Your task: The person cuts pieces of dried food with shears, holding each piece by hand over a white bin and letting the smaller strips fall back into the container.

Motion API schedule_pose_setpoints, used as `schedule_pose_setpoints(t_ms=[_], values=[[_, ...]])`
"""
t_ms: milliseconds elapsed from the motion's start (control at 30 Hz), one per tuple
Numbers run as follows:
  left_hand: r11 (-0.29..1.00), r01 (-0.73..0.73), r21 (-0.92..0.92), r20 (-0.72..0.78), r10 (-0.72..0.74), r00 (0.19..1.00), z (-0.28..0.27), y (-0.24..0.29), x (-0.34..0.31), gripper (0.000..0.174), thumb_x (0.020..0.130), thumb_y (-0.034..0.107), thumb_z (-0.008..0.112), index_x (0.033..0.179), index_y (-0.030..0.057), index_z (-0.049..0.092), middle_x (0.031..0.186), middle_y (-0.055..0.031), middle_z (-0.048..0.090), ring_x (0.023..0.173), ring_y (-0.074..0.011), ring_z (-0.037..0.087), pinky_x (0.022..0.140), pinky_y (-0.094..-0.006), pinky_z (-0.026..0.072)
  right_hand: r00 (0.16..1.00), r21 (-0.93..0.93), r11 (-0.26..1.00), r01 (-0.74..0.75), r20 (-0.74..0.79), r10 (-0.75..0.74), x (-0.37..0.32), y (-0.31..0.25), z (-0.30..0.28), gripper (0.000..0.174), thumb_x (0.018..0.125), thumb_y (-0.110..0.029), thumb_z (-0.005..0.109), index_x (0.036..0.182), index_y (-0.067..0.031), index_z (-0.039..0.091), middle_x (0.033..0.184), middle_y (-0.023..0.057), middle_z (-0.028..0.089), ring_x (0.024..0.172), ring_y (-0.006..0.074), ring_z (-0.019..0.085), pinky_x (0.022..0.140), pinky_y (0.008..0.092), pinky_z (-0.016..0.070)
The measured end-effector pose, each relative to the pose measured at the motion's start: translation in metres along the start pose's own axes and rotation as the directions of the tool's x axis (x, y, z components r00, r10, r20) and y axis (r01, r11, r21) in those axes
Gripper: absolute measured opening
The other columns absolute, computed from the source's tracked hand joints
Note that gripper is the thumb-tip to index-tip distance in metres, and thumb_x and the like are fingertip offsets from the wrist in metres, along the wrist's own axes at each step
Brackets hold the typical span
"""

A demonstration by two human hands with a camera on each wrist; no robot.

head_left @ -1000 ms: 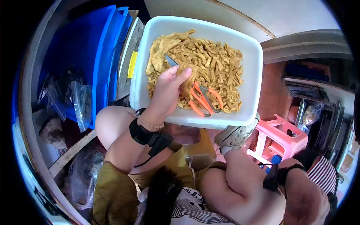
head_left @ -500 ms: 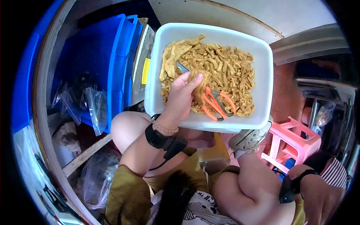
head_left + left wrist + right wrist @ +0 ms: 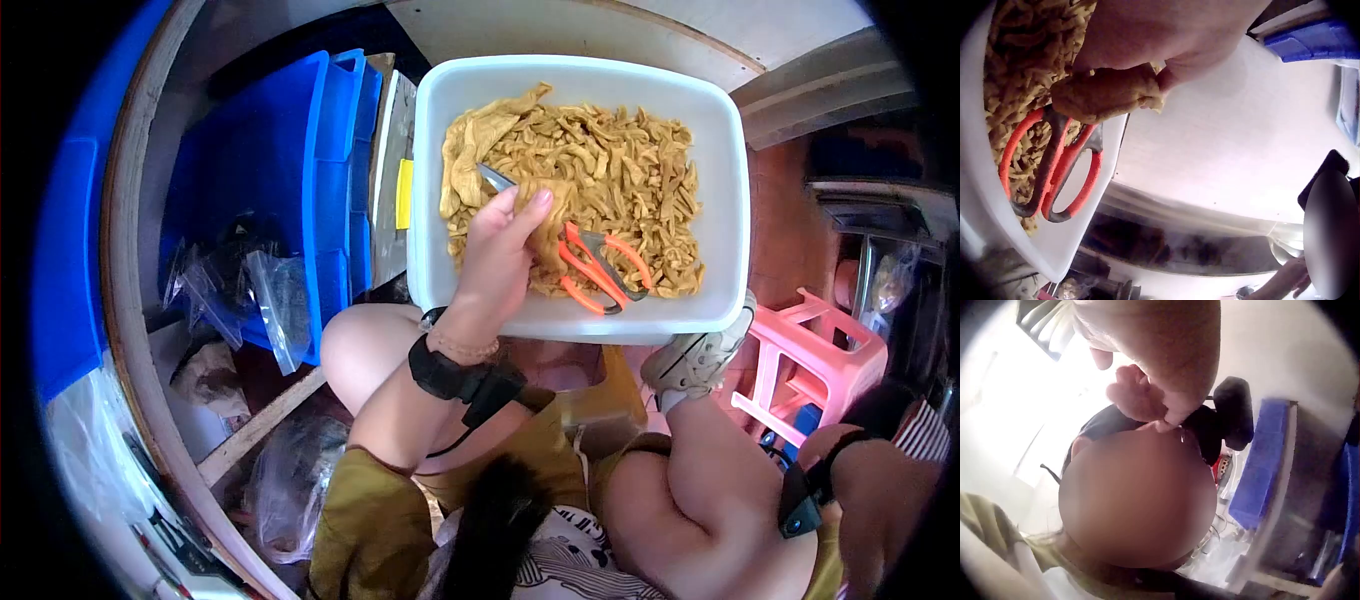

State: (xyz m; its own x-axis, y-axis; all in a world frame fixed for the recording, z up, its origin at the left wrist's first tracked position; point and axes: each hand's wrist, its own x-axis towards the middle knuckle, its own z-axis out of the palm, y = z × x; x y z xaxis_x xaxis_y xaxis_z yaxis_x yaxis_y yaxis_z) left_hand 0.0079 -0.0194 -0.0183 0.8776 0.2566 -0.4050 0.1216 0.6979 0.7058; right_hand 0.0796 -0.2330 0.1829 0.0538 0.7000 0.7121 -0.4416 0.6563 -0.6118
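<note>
My left hand (image 3: 500, 245) grips a folded, wrinkled tan piece of food (image 3: 548, 228) over a white plastic tub (image 3: 737, 200), thumb on top. Scissors with orange and grey handles (image 3: 605, 272) cross beneath that hand; a blade tip shows at its far side, the middle hidden. Many tan strips of the same food (image 3: 620, 160) fill the tub, and a larger flat piece (image 3: 470, 150) lies at its left side. My right hand (image 3: 1163, 347) is raised close to the head in the right wrist view, fingers curled with nothing visible in them.
Blue plastic bins (image 3: 335, 200) stand at the left with clear zip bags (image 3: 282, 310) beside them. A pink stool (image 3: 820, 345) is on the floor at the right. My knees and a shoe (image 3: 700, 355) are close below the tub.
The head view has shifted, so the tub and left hand appear farther right. My right arm has risen toward the head at the lower right edge. The left hand keeps its grip.
</note>
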Motion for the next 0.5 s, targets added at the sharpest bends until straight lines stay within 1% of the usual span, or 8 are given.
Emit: schedule_pose_setpoints(t_ms=[133,200,233,333,433,500], values=[[1.000,0.008,-0.018,0.036,-0.007,0.999,0.000,0.000,-0.001,0.024,0.096,0.016,0.051,0.115,0.0004,0.053,0.106,-0.0064,0.060,0.096,-0.0136,0.058,0.086,-0.0282,0.0459,0.998,-0.099,0.995,-0.016,-0.061,0.010,-0.011,-0.008,-0.001,0.016,0.089,-0.013,0.057,0.074,-0.0106,0.053,0.065,0.0076,0.059,0.062,0.0185,0.060,0.086,0.0304,0.0474],[1.000,-0.014,-0.028,-0.029,0.013,0.999,0.005,0.002,-0.001,0.022,0.094,0.014,0.056,0.111,0.0004,0.056,0.102,-0.0042,0.063,0.090,-0.0104,0.060,0.081,-0.0255,0.0481,0.996,-0.155,0.987,-0.029,-0.087,0.015,-0.016,-0.014,0.003,0.015,0.089,-0.013,0.057,0.074,-0.0104,0.053,0.065,0.0077,0.059,0.062,0.0188,0.060,0.086,0.0306,0.0475],[0.999,-0.002,-0.033,-0.015,0.001,1.000,0.002,0.001,0.000,0.022,0.094,0.014,0.056,0.111,0.0004,0.056,0.102,-0.0042,0.063,0.090,-0.0104,0.060,0.081,-0.0255,0.0481,0.995,-0.185,0.982,-0.040,-0.097,0.022,-0.017,-0.018,0.006,0.015,0.088,-0.013,0.057,0.075,-0.0103,0.053,0.065,0.0078,0.059,0.063,0.0189,0.060,0.085,0.0308,0.0475],[0.999,-0.022,0.046,0.020,0.021,1.000,-0.007,-0.002,0.001,0.020,0.095,0.017,0.055,0.109,0.0030,0.058,0.099,-0.0009,0.062,0.085,-0.0083,0.058,0.077,-0.0247,0.0470,0.992,-0.237,0.971,-0.043,-0.123,0.014,-0.021,-0.023,0.012,0.013,0.088,-0.013,0.058,0.076,-0.0100,0.053,0.066,0.0080,0.059,0.063,0.0194,0.060,0.085,0.0311,0.0475],[0.999,-0.026,0.033,-0.010,0.027,1.000,-0.007,-0.005,0.004,0.020,0.095,0.016,0.055,0.110,0.0027,0.058,0.100,-0.0011,0.063,0.086,-0.0080,0.058,0.078,-0.0250,0.0467,0.990,-0.275,0.960,-0.044,-0.140,0.005,-0.024,-0.027,0.016,0.012,0.087,-0.013,0.058,0.077,-0.0096,0.054,0.066,0.0081,0.059,0.064,0.0198,0.060,0.084,0.0315,0.0476],[1.000,-0.028,0.009,0.012,0.028,1.000,-0.008,-0.006,0.005,0.020,0.095,0.015,0.054,0.111,0.0025,0.058,0.101,-0.0016,0.063,0.088,-0.0082,0.058,0.079,-0.0250,0.0466,0.989,-0.297,0.954,-0.046,-0.151,0.000,-0.026,-0.029,0.018,0.011,0.087,-0.013,0.059,0.078,-0.0094,0.054,0.067,0.0083,0.059,0.064,0.0201,0.060,0.083,0.0318,0.0476]])
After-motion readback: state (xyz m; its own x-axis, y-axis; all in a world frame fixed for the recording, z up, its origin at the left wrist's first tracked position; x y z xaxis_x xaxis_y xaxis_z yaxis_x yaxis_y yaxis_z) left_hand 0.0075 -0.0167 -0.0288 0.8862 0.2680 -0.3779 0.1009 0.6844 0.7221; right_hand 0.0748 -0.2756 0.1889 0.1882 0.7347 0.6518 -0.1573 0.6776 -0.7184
